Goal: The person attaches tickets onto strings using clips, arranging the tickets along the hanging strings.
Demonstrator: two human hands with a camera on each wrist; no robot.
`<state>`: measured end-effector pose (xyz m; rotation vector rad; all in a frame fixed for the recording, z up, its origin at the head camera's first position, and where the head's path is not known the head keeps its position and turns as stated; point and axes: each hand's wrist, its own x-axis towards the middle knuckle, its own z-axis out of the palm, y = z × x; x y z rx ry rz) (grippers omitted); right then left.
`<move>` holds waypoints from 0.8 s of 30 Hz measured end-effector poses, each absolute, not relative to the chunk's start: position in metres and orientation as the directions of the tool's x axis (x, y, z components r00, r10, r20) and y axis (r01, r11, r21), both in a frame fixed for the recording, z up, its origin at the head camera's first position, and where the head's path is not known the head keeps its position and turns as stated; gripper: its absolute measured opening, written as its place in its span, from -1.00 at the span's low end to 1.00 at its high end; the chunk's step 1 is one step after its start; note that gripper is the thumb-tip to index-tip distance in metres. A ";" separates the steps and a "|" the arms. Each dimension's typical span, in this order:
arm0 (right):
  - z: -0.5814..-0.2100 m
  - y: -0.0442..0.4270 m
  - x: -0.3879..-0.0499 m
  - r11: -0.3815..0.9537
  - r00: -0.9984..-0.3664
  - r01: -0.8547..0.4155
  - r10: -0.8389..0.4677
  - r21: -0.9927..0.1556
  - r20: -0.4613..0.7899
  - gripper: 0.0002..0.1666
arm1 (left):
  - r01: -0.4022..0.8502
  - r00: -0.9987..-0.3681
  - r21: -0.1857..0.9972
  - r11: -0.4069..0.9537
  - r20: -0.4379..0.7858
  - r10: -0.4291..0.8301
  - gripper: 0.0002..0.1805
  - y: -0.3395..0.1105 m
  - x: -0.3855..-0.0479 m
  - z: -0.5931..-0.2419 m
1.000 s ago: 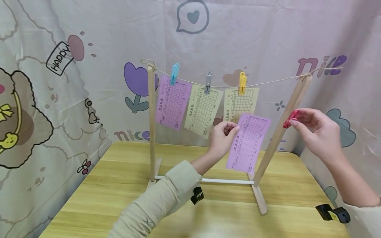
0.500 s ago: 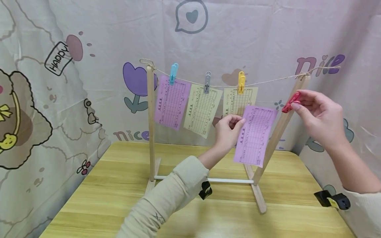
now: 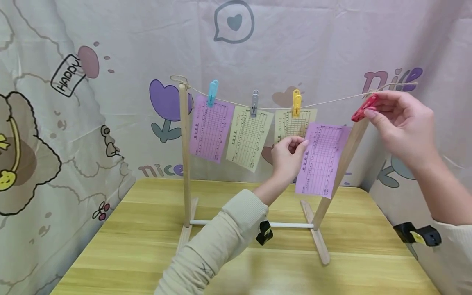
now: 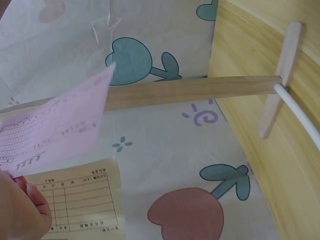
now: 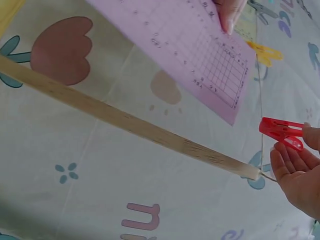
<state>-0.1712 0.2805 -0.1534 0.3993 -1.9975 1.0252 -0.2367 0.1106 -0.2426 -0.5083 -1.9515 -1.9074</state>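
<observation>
My left hand [image 3: 289,157] pinches a purple printed paper slip [image 3: 324,159] by its left edge, below the twine line [image 3: 337,100]. To its right, my right hand [image 3: 409,127] pinches a red clothespin [image 3: 364,108] between thumb and fingers, near the top of the right post. The right wrist view has the red clothespin [image 5: 282,131] close to the twine, apart from the purple slip [image 5: 200,55]. On the line, a blue clothespin [image 3: 212,93] holds another purple slip [image 3: 211,131]. Grey [image 3: 254,103] and yellow [image 3: 296,103] clothespins each hold a yellow slip, the right one partly covered.
Twine runs between a left wooden post [image 3: 185,155] and a right wooden post [image 3: 348,157], which leans outward in the head view. A white rod [image 3: 291,225] joins them low down. The stand is on a wood-grain table [image 3: 129,246], with a printed cloth [image 3: 313,49] behind.
My left hand has lifted the purple slip up and slightly right. The right hand has risen with the red clothespin to about the line's height. The hanging slips stay in place.
</observation>
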 end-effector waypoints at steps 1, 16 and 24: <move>-0.151 0.280 -0.172 0.608 -0.597 -0.601 0.090 -0.519 0.797 -0.58 | 0.489 -0.872 0.872 0.017 0.489 -0.002 -0.86 0.112 -0.236 -0.242; -0.120 0.266 -0.187 0.641 -0.604 -0.586 0.061 -0.495 0.795 -0.67 | 0.467 -0.884 0.884 -0.032 0.464 -0.062 -0.86 0.125 -0.236 -0.232; -0.109 0.267 -0.196 0.718 -0.603 -0.541 0.030 -0.437 0.797 -0.76 | 0.451 -0.892 0.891 -0.040 0.449 -0.062 -0.85 0.126 -0.237 -0.230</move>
